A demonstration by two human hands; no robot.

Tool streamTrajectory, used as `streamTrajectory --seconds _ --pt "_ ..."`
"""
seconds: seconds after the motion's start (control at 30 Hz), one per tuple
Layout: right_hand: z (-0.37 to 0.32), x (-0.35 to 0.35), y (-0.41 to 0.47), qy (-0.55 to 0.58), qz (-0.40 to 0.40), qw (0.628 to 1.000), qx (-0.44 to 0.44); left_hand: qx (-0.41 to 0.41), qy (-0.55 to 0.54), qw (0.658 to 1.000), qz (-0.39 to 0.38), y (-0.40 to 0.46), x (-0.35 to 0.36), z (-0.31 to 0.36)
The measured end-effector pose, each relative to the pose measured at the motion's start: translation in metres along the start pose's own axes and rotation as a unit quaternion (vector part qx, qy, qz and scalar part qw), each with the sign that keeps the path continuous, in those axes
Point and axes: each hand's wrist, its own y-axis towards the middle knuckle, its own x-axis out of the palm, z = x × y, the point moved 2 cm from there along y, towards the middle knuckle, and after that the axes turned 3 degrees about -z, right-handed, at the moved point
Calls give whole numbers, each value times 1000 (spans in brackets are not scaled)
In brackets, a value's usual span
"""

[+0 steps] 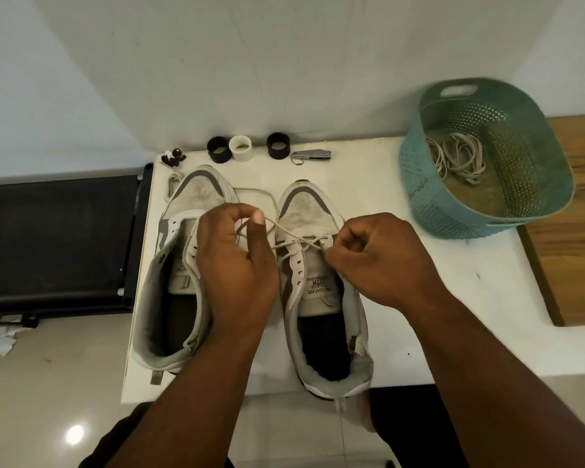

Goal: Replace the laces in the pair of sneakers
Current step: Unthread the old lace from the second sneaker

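Observation:
Two white and grey sneakers stand side by side on the white table (402,298), toes pointing away from me. The left sneaker (169,265) has bare eyelets. The right sneaker (318,265) has a cream lace (298,239) crossed through its front eyelets. My left hand (237,261) hovers between the shoes and pinches one strand of that lace between thumb and fingers. My right hand (379,255) pinches the other strand at the right eyelets. A slack loop of lace curves over the table between the two toes.
A teal perforated basket (527,197) at the right holds several loose cream laces (460,157). Along the far table edge sit two black rings (218,149), a white ring (241,147) and a metal nail clipper (311,155). A black stand (58,241) is at left, a wooden top (574,214) at right.

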Motion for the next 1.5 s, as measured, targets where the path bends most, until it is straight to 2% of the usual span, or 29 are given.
streamTrajectory --seconds 0.03,0.1,0.17,0.2,0.4,0.47,0.53,0.6,0.67,0.73,0.77,0.83,0.9,0.93,1.07,1.13,1.17,1.23,1.3,1.33,1.37,1.43,1.5 --pt "-1 2 0 -1 0 1000 -2 39 6 999 -23 -2 0 4" --pt "-2 4 1 -3 2 1000 -5 80 24 988 -129 -6 7 6" --pt "-2 5 1 -3 3 1000 -6 53 61 973 -218 -11 15 3" --pt "-2 5 1 1 2 1000 -5 36 79 970 -228 -11 16 -1" --pt "-2 3 1 24 -3 1000 -1 29 110 979 -171 -10 12 -1" --pt "1 3 2 33 -3 999 3 14 104 987 -123 -9 10 -1" --pt "2 2 2 45 -8 999 10 -60 19 997 -34 -3 6 -6" --pt "3 3 3 56 -10 998 17 -133 -88 987 35 2 1 -12" --pt "3 4 3 62 -10 998 24 -129 -151 978 58 4 -3 -9" --pt "3 5 3 63 -10 998 27 -50 -106 992 45 0 -5 5" --pt "3 5 4 63 -10 998 28 13 -62 998 11 -2 -4 10" --pt "2 5 4 61 -12 998 27 109 25 988 -104 -9 5 11" --pt "2 4 5 63 -14 998 24 89 81 970 -210 -12 16 2" --pt "2 4 4 65 -15 997 24 61 89 967 -230 -13 18 -4" --pt "1 4 4 75 -14 997 31 25 63 982 -176 -10 14 -3" --pt "1 4 3 85 -13 996 37 -34 -11 988 -149 -7 11 -3" --pt "2 3 3 91 -14 995 39 -104 -76 983 -133 -5 10 -6" --pt "2 2 3 102 -18 994 45 -241 -200 947 -73 2 6 -10" --pt "3 2 3 107 -17 993 50 -307 -276 910 -33 6 5 -13" --pt "4 3 4 107 -11 993 51 -313 -289 904 -29 6 5 -13" --pt "4 5 5 99 -2 994 48 -299 -276 913 -36 5 7 -10" --pt "-1 10 2 56 21 998 24 -232 -195 951 -58 -1 8 -8" --pt "-10 17 -3 -17 32 999 -40 -129 -115 984 -50 -5 5 -3"
